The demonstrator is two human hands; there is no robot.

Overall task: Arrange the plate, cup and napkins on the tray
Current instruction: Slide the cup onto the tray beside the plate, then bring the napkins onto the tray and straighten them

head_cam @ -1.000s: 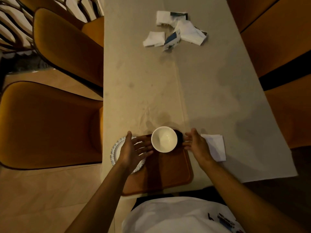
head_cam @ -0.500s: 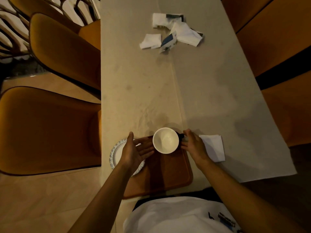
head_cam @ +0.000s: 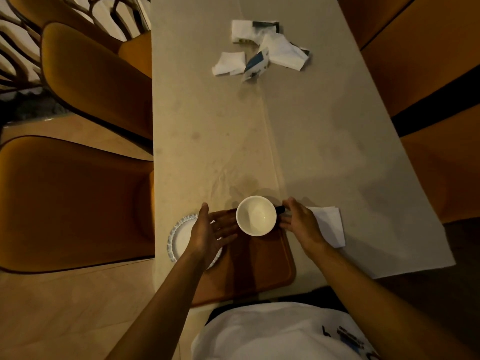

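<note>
A white cup (head_cam: pixel 256 215) with a dark handle stands at the far edge of the brown tray (head_cam: pixel 255 266). My right hand (head_cam: pixel 300 224) is at the cup's handle, fingers closed around it. My left hand (head_cam: pixel 210 231) hovers open just left of the cup, palm toward it, over a white plate (head_cam: pixel 181 236) with a beaded rim that lies at the tray's left side near the table edge. A folded white napkin (head_cam: pixel 330 226) lies on the table right of the tray, partly under my right hand.
Loose white napkins and a torn blue-and-white packet (head_cam: pixel 262 51) lie at the far end of the table (head_cam: pixel 324 141). Orange chairs (head_cam: pixel 72 201) stand close along the left side, more seating on the right (head_cam: pixel 441 162).
My right hand has moved in from beside the cup and closed on its handle. The left hand and the cup have hardly moved.
</note>
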